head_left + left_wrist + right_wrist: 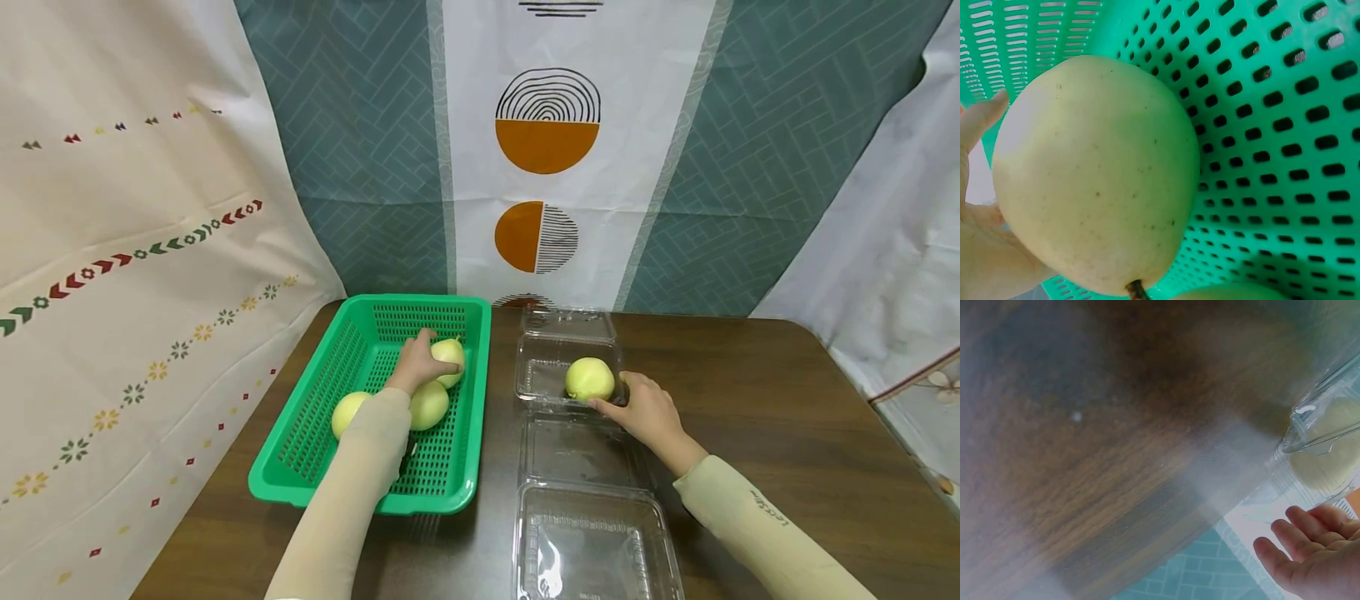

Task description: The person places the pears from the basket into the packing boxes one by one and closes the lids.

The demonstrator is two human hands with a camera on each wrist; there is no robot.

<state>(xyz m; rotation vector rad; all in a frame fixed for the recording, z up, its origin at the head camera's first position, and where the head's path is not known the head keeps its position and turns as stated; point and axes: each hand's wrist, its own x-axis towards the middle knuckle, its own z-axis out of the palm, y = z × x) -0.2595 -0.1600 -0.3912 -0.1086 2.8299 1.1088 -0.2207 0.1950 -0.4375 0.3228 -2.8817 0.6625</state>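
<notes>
A pale yellow-green pear [1097,175] sits in the back right of the green basket [486,400], and my left hand [415,364] grips it with thumb and fingers around its side. Two more pears, one in front of it [429,406] and one to the left [348,412], lie in the same basket, partly behind my forearm. Another pear [590,379] rests in the right half of a clear plastic container [531,367]. At this container's front right corner is my right hand [651,414], thumb by the front edge and loosely bent fingers beside the right wall.
Nearer me, a second clear container [585,550] stands open, its flat lid [577,450] lying behind it. The back container's lid [567,323] is raised toward the patterned curtain [525,150]. Everything stands on a dark wooden table [750,400].
</notes>
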